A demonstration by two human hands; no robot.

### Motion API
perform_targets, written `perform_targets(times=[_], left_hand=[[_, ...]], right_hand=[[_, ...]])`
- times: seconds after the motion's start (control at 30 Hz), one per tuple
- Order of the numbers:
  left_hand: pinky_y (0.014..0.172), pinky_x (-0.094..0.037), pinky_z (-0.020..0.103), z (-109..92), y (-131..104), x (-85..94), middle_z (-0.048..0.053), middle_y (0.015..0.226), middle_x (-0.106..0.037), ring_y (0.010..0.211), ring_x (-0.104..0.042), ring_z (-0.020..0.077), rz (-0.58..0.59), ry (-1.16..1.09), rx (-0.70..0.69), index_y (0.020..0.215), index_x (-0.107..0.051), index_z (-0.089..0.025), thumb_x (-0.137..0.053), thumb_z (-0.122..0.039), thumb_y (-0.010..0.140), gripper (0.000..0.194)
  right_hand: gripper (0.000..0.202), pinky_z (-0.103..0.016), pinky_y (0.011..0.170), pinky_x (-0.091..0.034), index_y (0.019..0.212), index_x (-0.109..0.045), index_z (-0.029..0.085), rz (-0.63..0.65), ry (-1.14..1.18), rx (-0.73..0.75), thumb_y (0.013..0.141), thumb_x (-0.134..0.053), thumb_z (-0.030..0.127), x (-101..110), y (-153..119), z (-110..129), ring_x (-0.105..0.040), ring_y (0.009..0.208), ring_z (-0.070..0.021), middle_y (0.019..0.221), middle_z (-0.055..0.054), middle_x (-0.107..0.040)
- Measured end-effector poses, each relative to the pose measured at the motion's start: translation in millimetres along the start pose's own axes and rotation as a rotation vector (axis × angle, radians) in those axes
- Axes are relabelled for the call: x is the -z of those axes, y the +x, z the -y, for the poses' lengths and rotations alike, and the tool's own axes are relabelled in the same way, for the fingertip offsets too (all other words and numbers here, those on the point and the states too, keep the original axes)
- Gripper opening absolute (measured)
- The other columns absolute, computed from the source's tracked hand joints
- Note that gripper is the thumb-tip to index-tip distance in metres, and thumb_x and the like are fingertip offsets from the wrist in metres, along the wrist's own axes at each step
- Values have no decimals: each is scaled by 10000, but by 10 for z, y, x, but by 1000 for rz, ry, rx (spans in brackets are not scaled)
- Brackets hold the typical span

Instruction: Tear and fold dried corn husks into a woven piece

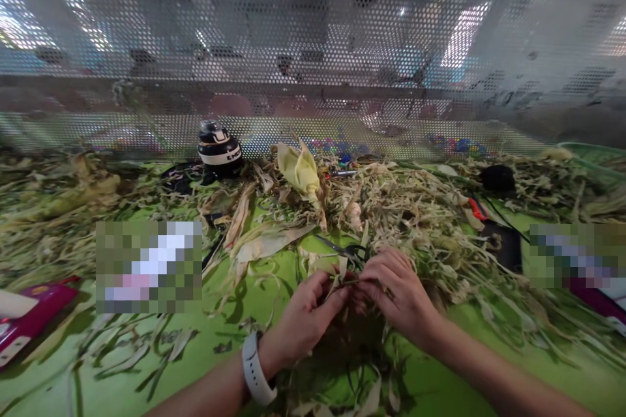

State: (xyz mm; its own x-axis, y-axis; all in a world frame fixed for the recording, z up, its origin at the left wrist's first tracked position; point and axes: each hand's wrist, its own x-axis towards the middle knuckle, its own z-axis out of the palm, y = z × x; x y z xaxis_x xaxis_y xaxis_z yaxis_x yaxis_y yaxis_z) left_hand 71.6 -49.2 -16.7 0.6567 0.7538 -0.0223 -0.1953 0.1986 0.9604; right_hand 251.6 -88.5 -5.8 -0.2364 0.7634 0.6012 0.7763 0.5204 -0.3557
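Observation:
My left hand [313,313], with a white band on its wrist, is closed round a thin piece of dried leaf [341,273] at the lower middle. Close beside it on the right, my right hand [398,293] pinches the other end of a thin strip of the same leaf. The fingertips of both hands nearly meet. Just beyond them black-handled scissors [359,252] lie among the leaves. Loose curled leaf scraps [366,397] lie below my hands on the green table [220,397].
Heaps of dried leaves [420,208] spread across the table. A yellowish husk bundle [299,172] and a black-and-white container [220,153] stand farther back. A perforated metal screen [293,32] rises behind. Magenta tools [36,319] lie at the left and right edges.

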Motion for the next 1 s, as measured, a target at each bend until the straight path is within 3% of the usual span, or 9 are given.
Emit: perform_targets(times=[0.23,0.5,0.67,0.73,0.83,1.0], left_hand=[[542,-480,221,-42,9,28,18,728,-623,637,-567,148,-123,187,-14,748,-568,-184,-588,-389,791,210],[624,-487,268,-143,39,28,69,766,-669,706,-607,191,-209,294,24,780,-615,-161,-597,-385,767,225],[635,-445,235,-172,12,79,19,737,-619,689,-547,153,-140,244,59,829,-617,-163,-589,-366,784,210],[587,-413,222,-148,6,82,-3,680,-566,631,-498,130,-113,266,88,808,-602,-160,-543,-394,820,242],[594,-399,219,-92,4,53,-2,708,-554,638,-470,122,-11,308,26,817,-594,-154,-526,-391,835,248],[660,-409,230,-98,-15,-17,12,743,-571,695,-483,136,128,398,-101,817,-600,-154,-533,-278,835,142]], right_hand=[[132,-311,725,-342,784,-564,180,12,-47,29,900,-501,189,13,17,100,-485,731,-156,748,-24,-598],[142,-311,699,-350,760,-529,175,71,6,18,895,-487,185,43,25,78,-475,707,-154,717,-24,-569],[112,-293,672,-371,751,-530,180,107,89,-59,859,-500,188,33,16,25,-488,720,-164,718,-30,-557],[87,-293,684,-389,771,-533,181,174,161,-152,845,-511,222,43,15,16,-496,743,-170,752,-34,-552],[155,-278,708,-418,836,-560,183,246,329,-331,885,-473,301,63,25,27,-522,786,-167,818,-35,-554],[201,-267,726,-431,842,-600,181,147,516,-419,852,-559,378,46,35,85,-546,798,-165,822,-35,-572]])
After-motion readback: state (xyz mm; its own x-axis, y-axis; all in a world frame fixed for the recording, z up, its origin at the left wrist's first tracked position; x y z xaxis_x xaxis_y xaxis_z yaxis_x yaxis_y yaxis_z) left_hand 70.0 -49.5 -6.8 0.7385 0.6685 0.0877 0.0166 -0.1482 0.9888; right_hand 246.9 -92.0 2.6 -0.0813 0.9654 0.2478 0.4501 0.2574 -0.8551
